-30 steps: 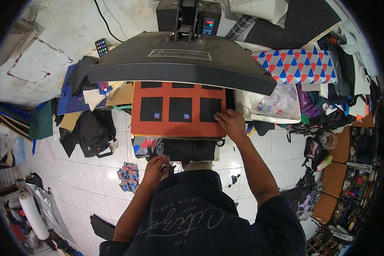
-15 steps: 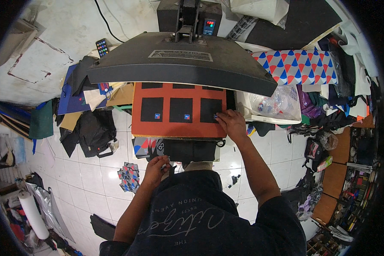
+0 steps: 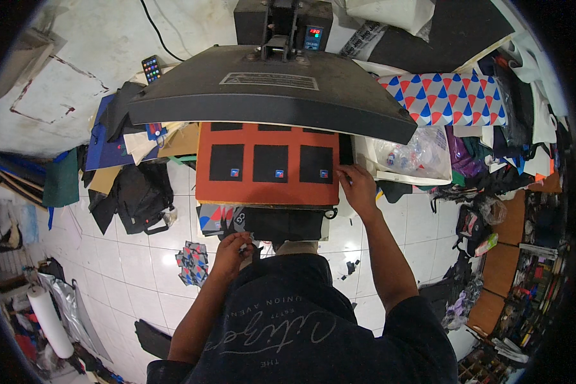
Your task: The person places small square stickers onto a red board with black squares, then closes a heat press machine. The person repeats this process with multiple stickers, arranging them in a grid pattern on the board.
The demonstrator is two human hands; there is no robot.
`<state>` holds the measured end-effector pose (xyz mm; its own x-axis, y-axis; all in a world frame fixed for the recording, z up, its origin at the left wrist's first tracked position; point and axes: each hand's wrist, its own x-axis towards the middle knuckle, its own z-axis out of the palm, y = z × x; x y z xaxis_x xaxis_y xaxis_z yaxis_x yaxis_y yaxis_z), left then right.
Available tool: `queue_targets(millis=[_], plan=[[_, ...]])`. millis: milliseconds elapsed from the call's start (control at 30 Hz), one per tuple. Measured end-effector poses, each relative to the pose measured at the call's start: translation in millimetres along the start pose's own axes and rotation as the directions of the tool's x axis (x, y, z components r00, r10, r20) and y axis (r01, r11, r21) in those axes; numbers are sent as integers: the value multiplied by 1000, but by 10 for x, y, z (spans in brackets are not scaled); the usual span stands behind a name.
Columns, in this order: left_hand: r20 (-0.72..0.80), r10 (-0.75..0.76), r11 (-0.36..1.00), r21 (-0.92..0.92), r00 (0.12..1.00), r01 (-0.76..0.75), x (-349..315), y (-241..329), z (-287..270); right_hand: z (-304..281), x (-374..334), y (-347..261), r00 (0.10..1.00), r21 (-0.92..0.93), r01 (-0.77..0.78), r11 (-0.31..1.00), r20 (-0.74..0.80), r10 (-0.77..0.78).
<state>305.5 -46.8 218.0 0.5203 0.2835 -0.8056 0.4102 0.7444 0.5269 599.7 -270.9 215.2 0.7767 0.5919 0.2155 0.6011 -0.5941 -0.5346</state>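
A: I'm by the press. Where's the work?
B: Black cloth pieces [image 3: 223,157] flat on the red-orange pad [image 3: 256,193], in rows. Front three fully visible; the row behind mostly hidden by the raised black plate [image 3: 269,104].
A: Why the gaps?
B: My read: no overlap, so each piece sits flat.
A: Labels?
B: Small blue-and-red labels [image 3: 280,173], one per front piece, all near the lower right corner. Consistent spot, so likely set to match. Can't see that part of the back row.
A: Right hand?
B: Right hand [image 3: 360,189] is at the pad's right edge, fingers loosely apart, nothing visible in it. Off the labels, which avoids nudging them. Can't tell if a fingertip touches the edge.
A: Left?
B: Left hand [image 3: 232,251] is low, near the waist. Fingers drawn together on what looks like a small pale piece, too small to identify. Held off the pad, probably to leave the cloth undisturbed.
A: Plate?
B: Up, which leaves the front row reachable. Lit display [image 3: 313,36] behind it, facing the person, presumably for easy reading. Patterned sheets [image 3: 212,219] just below the pad's front edge, left side, handy there.
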Motion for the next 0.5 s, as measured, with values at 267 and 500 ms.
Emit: queue_targets(millis=[267,500], plan=[[38,16,997,-79,999,-13,-28,41,40,19,-111,-4,992,130,-128,983,6,129],[163,20,977,-214,986,15,-25,84,4,-88,-466,-298,976,187,-214,959,73,203]])
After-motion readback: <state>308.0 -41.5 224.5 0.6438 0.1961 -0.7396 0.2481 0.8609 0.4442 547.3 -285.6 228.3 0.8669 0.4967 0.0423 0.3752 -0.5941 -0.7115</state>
